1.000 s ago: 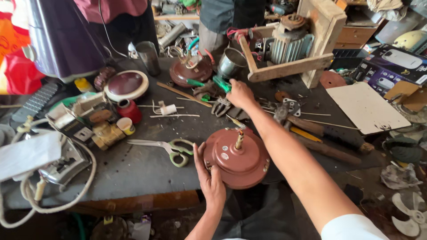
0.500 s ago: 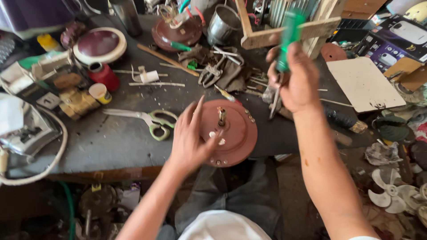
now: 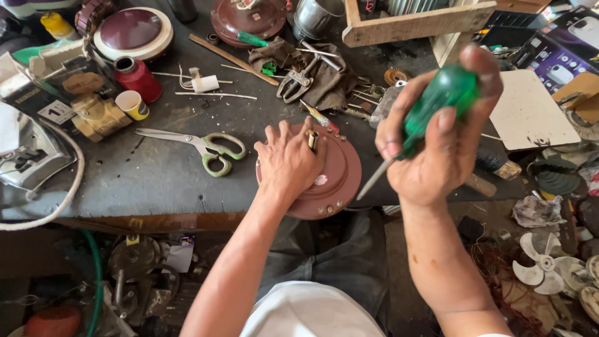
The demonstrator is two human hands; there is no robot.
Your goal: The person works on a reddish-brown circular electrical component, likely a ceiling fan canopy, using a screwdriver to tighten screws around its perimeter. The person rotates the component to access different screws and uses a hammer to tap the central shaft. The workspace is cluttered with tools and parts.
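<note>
My left hand (image 3: pixel 288 163) presses flat on the round brown motor cover (image 3: pixel 334 181) at the worktop (image 3: pixel 125 187) edge; my right hand (image 3: pixel 437 140) grips the green screwdriver (image 3: pixel 430 109), tip near its rim. Next, I judge, seat the tip squarely in a screw.

Left hand (image 3: pixel 288 163) pressed flat, right hand (image 3: pixel 437 143) fisted.

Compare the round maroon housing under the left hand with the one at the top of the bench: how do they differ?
The maroon housing at the near bench edge is pressed flat by the left hand, a shaft sticking up between the fingers; the far housing lies untouched. The near one shows whole apart from the hand; the far one is cut off by the frame. Both are round, maroon discs.
</note>
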